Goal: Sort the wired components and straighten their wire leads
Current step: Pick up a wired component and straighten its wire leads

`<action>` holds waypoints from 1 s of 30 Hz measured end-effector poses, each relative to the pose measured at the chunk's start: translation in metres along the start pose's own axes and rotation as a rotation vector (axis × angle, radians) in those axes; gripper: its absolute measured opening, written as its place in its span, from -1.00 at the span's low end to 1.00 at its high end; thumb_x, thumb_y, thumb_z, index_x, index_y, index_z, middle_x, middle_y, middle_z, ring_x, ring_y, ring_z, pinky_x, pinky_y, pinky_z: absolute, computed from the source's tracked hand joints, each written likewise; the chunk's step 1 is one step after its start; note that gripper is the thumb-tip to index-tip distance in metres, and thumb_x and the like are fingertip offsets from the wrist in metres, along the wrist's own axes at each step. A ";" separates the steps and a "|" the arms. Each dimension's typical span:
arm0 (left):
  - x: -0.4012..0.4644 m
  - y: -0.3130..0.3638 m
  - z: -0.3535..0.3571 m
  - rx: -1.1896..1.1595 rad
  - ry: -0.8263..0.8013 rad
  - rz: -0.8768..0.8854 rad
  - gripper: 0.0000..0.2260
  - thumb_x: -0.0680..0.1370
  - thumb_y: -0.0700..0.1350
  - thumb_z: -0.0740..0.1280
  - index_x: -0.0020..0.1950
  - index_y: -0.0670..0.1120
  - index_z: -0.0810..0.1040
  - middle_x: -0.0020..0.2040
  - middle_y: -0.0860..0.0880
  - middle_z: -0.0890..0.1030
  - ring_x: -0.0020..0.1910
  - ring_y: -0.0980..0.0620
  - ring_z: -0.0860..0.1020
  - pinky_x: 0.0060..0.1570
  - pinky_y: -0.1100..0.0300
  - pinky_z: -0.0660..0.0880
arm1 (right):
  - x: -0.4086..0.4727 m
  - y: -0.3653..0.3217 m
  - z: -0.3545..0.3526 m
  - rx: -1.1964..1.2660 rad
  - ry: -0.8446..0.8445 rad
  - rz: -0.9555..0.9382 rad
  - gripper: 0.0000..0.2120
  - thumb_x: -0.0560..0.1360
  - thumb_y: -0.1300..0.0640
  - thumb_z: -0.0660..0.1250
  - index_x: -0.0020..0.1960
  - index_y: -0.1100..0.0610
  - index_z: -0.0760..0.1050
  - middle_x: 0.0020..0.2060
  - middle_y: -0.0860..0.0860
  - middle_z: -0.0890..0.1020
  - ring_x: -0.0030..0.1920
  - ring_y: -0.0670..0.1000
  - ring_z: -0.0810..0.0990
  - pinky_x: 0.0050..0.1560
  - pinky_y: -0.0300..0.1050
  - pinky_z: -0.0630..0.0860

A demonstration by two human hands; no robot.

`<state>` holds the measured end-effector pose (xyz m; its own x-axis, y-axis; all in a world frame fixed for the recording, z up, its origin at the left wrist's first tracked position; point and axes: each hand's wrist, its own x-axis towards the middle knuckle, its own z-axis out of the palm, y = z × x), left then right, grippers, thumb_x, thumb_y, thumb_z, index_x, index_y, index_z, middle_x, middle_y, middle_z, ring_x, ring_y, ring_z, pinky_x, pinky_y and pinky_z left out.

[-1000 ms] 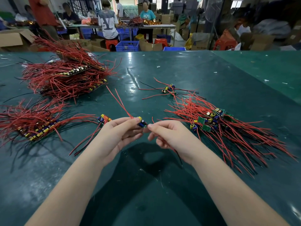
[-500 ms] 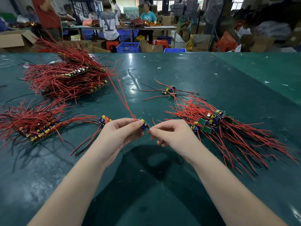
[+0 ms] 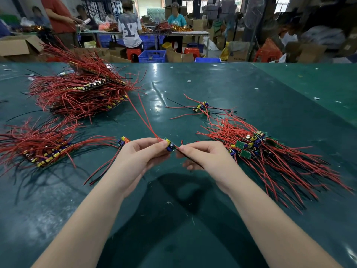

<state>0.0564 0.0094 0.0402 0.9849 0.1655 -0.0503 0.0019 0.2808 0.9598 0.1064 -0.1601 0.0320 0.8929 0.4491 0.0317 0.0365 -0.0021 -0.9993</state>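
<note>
One wired component [image 3: 169, 146] was pinched by the left hand [image 3: 141, 157], its two red leads [image 3: 144, 118] rising away; the right hand [image 3: 204, 157] pinched its black lead [image 3: 190, 159]. Four groups lay on the bench [image 3: 251, 89]: two sorted stacks [image 3: 77, 93] beyond the left hand, one loose pile [image 3: 270, 157] beside the right hand, one small cluster [image 3: 201, 108] beyond it.

Worn on the head, looking forward and down across the green desk [image 3: 212, 84]. Wide-angle, so the far edge bows. Close over the left hand [image 3: 139, 157] and right hand [image 3: 204, 157] at centre, forearms entering from the bottom edge. Beyond the desk, workshop background along the top. Only one view.
</note>
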 end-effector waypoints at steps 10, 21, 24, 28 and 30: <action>0.000 0.001 0.002 -0.127 0.038 -0.080 -0.75 0.32 -0.17 0.42 -0.08 -0.29 0.64 -0.12 -0.20 0.69 -0.12 -0.04 0.68 -0.11 0.20 0.62 | -0.004 0.003 0.004 -0.602 0.295 -0.619 -0.91 0.48 0.19 0.43 -0.19 0.15 0.66 -0.37 -0.02 0.60 -0.30 -0.02 0.53 -0.23 -0.11 0.45; -0.001 -0.001 0.006 -0.166 0.042 -0.073 -0.89 0.39 -0.21 0.40 -0.18 -0.23 0.69 -0.15 -0.17 0.70 -0.13 -0.01 0.68 -0.12 0.21 0.62 | -0.003 0.009 0.008 -0.477 0.331 -0.500 -0.90 0.49 0.18 0.41 -0.19 0.11 0.67 -0.37 -0.03 0.64 -0.33 0.00 0.59 -0.22 0.03 0.53; -0.001 -0.001 0.005 -0.141 0.051 -0.058 -0.89 0.49 -0.25 0.35 -0.09 -0.26 0.65 -0.13 -0.17 0.70 -0.13 0.01 0.68 -0.10 0.22 0.62 | -0.002 0.004 0.007 -0.319 0.175 -0.275 -0.84 0.54 0.19 0.34 -0.16 0.09 0.66 -0.33 0.00 0.68 -0.40 -0.02 0.61 -0.26 0.01 0.60; 0.000 -0.001 0.004 -0.105 0.018 -0.054 -0.77 0.40 -0.17 0.39 -0.03 -0.29 0.63 -0.06 -0.22 0.69 -0.08 -0.01 0.68 -0.05 0.22 0.61 | -0.002 -0.002 0.003 0.005 -0.029 -0.031 -0.80 0.58 0.23 0.29 -0.16 0.13 0.64 -0.34 -0.02 0.65 -0.44 -0.08 0.55 -0.35 -0.23 0.54; 0.001 -0.001 0.003 -0.119 0.008 -0.071 -0.72 0.36 -0.14 0.40 -0.02 -0.29 0.63 -0.04 -0.23 0.69 -0.07 -0.02 0.68 -0.07 0.22 0.61 | -0.001 -0.003 0.001 0.077 -0.063 0.003 -0.81 0.57 0.23 0.29 -0.14 0.16 0.65 -0.33 0.00 0.66 -0.43 -0.10 0.54 -0.35 -0.27 0.52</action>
<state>0.0575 0.0061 0.0405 0.9816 0.1491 -0.1197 0.0504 0.4023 0.9141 0.1044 -0.1594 0.0345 0.8629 0.5045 0.0300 -0.0030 0.0645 -0.9979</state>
